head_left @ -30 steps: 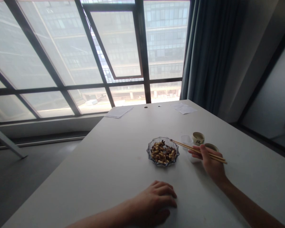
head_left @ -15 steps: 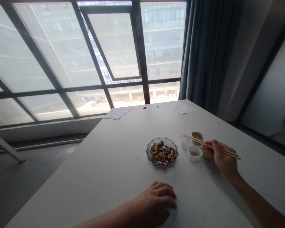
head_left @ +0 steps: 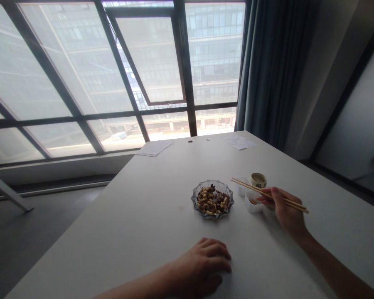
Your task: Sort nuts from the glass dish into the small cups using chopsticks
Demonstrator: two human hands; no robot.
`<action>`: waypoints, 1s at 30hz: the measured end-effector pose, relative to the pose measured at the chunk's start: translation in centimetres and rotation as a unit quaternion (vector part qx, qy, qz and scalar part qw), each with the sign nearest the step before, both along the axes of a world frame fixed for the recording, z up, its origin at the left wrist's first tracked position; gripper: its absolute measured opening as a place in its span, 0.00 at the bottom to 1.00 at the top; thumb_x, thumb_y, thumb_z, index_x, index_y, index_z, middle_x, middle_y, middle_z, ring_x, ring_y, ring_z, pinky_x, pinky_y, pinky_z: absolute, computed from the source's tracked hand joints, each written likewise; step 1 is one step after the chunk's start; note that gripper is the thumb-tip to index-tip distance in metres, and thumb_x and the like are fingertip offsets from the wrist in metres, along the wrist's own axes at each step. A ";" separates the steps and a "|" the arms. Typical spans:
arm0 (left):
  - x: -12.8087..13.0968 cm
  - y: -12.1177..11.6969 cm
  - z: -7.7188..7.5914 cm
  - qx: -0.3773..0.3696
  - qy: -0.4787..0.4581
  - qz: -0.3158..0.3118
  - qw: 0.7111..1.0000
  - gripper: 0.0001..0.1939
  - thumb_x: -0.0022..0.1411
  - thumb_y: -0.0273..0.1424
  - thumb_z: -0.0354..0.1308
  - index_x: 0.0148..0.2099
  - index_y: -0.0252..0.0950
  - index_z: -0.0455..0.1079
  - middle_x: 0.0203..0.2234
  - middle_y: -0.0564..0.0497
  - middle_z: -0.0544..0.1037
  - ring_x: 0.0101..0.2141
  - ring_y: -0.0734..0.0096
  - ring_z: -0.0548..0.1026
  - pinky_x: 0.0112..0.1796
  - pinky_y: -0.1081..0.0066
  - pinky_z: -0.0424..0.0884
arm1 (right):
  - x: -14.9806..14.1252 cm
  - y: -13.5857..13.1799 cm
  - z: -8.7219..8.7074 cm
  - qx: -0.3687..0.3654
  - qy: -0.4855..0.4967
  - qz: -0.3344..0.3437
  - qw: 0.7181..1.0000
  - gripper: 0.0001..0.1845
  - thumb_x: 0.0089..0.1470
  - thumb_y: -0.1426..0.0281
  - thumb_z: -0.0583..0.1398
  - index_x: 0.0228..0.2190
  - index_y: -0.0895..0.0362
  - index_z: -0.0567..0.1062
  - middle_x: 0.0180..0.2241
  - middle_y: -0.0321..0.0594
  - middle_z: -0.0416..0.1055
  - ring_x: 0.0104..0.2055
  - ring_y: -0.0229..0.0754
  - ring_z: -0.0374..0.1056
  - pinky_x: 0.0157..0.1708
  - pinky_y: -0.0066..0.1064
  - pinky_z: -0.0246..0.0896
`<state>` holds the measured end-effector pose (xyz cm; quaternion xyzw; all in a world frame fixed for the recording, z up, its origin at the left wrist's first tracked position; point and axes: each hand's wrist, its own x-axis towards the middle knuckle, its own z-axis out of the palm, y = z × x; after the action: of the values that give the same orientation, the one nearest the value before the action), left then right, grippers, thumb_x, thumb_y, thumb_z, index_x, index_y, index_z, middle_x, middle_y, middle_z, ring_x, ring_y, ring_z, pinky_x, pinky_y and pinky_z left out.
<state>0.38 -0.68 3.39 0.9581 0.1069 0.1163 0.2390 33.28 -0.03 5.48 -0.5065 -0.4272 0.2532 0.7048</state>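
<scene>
Bamboo chopsticks (head_left: 248, 186) sit in the right hand (head_left: 285, 207), which is closed around their upper half, and their long ends point forward and to the left of this hand. Their tips lie close together, and nothing shows between them (their height above the table is hard to judge from this one view). For good control, the fingers should stay relaxed and the two tips should stay level, so that they meet evenly.

Just under the fingers of the right hand stands a small white plastic tub (head_left: 253, 207) with a little tan food inside. A clear plastic cup (head_left: 242, 186) appears below the tips, and a ceramic cup (head_left: 258, 180) stands just beyond them. Left of the right hand is a fluted glass dish (head_left: 212, 181) holding mixed nuts (head_left: 212, 200). The gap between this dish and the tub is narrow, so the tips need care there.

The left hand (head_left: 199, 261) rests on the white table (head_left: 118, 245), open, with fingers lightly curved and holding nothing. Well ahead of both hands, the table's far edge runs below a large window, with paper sheets (head_left: 155, 148) lying near it.
</scene>
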 end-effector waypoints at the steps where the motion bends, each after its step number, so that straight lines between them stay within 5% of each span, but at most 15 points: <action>1: 0.0 0.0 0.0 0.000 0.000 0.000 1.000 0.18 0.66 0.28 0.62 0.57 0.45 0.71 0.57 0.48 0.78 0.62 0.56 0.72 0.64 0.58 0.64 | -0.1 0.0 -0.1 -0.001 -0.007 0.008 1.000 0.25 0.59 0.46 0.67 0.36 0.57 0.83 0.29 0.47 0.84 0.30 0.51 0.83 0.34 0.37 0.83; 20: 0.4 -0.3 0.0 0.000 -0.002 0.013 1.000 0.16 0.68 0.29 0.62 0.56 0.45 0.72 0.56 0.46 0.78 0.60 0.55 0.73 0.63 0.57 0.64 | -2.4 -0.1 0.2 -0.046 -0.200 0.167 0.964 0.24 0.64 0.49 0.63 0.34 0.56 0.86 0.31 0.45 0.83 0.32 0.47 0.81 0.34 0.34 0.80; 30: 0.4 -0.3 -0.1 -0.002 -0.007 0.014 1.000 0.16 0.67 0.29 0.62 0.56 0.45 0.72 0.56 0.47 0.78 0.59 0.56 0.73 0.62 0.57 0.64 | -4.5 0.4 0.1 -0.057 -0.198 0.169 0.964 0.27 0.64 0.46 0.62 0.36 0.57 0.85 0.30 0.47 0.83 0.30 0.48 0.81 0.30 0.36 0.79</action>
<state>0.78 -0.95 3.33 0.9553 0.1189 0.1259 0.2396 28.77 0.39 5.63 -0.5062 -0.6222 0.2872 0.5236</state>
